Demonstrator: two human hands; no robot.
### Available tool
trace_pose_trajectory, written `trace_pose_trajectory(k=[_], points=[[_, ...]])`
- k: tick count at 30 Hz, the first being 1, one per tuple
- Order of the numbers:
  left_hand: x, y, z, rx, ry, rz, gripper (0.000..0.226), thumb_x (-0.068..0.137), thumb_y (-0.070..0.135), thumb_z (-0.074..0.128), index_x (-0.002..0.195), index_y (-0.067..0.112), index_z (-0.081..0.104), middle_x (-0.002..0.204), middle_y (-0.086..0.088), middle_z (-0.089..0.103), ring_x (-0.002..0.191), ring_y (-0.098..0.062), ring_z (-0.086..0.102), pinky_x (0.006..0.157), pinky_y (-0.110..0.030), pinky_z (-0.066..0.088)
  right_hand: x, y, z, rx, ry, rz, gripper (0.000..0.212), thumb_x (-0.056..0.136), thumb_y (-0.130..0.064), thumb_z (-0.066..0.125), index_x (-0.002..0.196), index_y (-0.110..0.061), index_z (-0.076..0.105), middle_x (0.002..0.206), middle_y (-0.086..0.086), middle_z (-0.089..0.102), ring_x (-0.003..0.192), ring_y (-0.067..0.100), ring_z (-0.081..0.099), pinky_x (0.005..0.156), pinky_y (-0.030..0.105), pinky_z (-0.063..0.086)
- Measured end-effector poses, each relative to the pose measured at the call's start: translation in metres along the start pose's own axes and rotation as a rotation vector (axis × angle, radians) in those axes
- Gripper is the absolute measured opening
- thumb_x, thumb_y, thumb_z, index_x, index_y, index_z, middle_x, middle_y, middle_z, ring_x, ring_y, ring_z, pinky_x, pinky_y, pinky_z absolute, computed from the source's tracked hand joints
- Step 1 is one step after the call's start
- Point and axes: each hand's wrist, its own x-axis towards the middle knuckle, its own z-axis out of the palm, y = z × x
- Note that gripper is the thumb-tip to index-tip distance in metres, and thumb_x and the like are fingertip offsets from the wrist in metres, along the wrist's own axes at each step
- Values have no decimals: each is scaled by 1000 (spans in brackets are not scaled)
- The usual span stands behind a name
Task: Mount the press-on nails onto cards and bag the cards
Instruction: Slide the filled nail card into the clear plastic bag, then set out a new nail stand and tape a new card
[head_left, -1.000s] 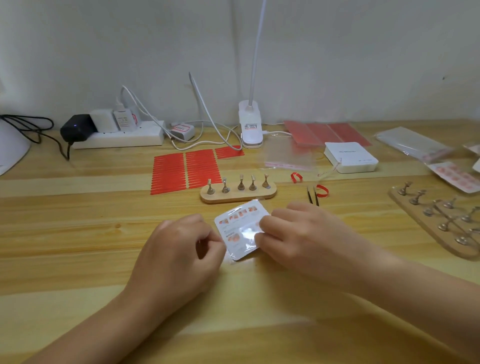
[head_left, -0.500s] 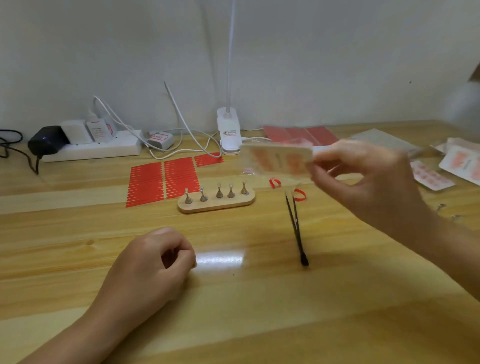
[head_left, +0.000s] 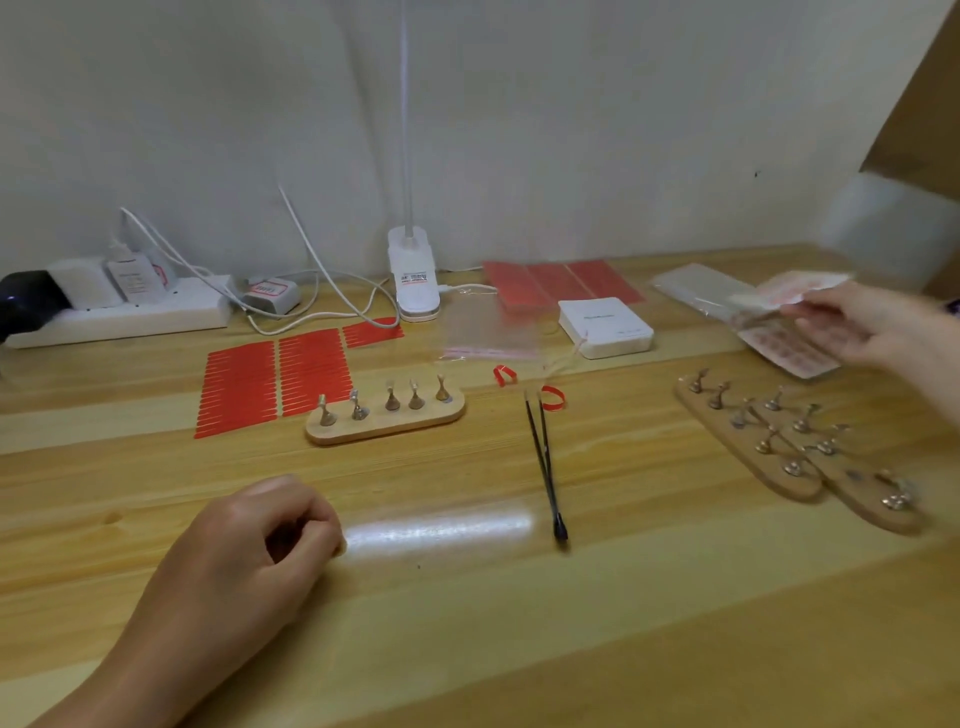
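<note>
Pale wooden tabletop (head_left: 467, 623) against a plain white wall, lit by a clip lamp (head_left: 414, 280) at 12 o'clock. At 10 o'clock, a power strip (head_left: 119, 317) and red sticker sheets (head_left: 275, 374); dead centre, a small wooden nail stand (head_left: 384, 415); black tweezers (head_left: 545, 457) just right of it. Two longer stands (head_left: 795, 447) at 3 o'clock. Left hand (head_left: 244, 551) resting at 7 o'clock, fingers loosely curled, holding nothing. Right hand (head_left: 872, 327) now swung from centre out to 2 o'clock, pinching the bagged nail card (head_left: 789, 291) above other packets, blurred.
</note>
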Motion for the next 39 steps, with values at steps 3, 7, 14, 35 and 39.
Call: trace_pose_trajectory(k=[3,7,14,35,39], points=[[0,0,0,5,1,10,31,75,6,60,77,37,62,73,17,61,71,-6,54,58,-19,39,7,2,-6,-162,72,16,27,97,-7,46,123,-6,52,32,-2,53,26,0,49,32,11,41],[-1,0,0,14,5,25,29,75,7,59,76,36,62,71,15,61,68,-7,53,56,-17,38,20,4,-15,-588,136,-3,23,92,-7,57,73,-11,45,25,-1,44,19,3,41,22,12,30],[-1,1,0,17,23,-2,30,75,5,60,52,25,59,67,13,59,65,-7,52,54,-15,36,0,-7,30,-1053,162,-497,32,88,-18,59,79,12,62,80,27,62,68,35,53,59,32,39],[4,5,-5,-198,77,-105,31,80,5,56,62,29,65,73,27,60,57,5,52,57,-5,37,-141,101,161,-759,-550,-1063,36,76,-11,61,62,-28,32,59,-10,40,56,9,37,53,34,30],[4,3,-5,-199,66,-122,29,81,7,56,66,30,66,77,24,62,58,0,50,57,-7,38,-112,84,161,-1011,-680,-835,68,77,-26,69,135,-29,34,123,-7,48,116,13,43,99,32,35]])
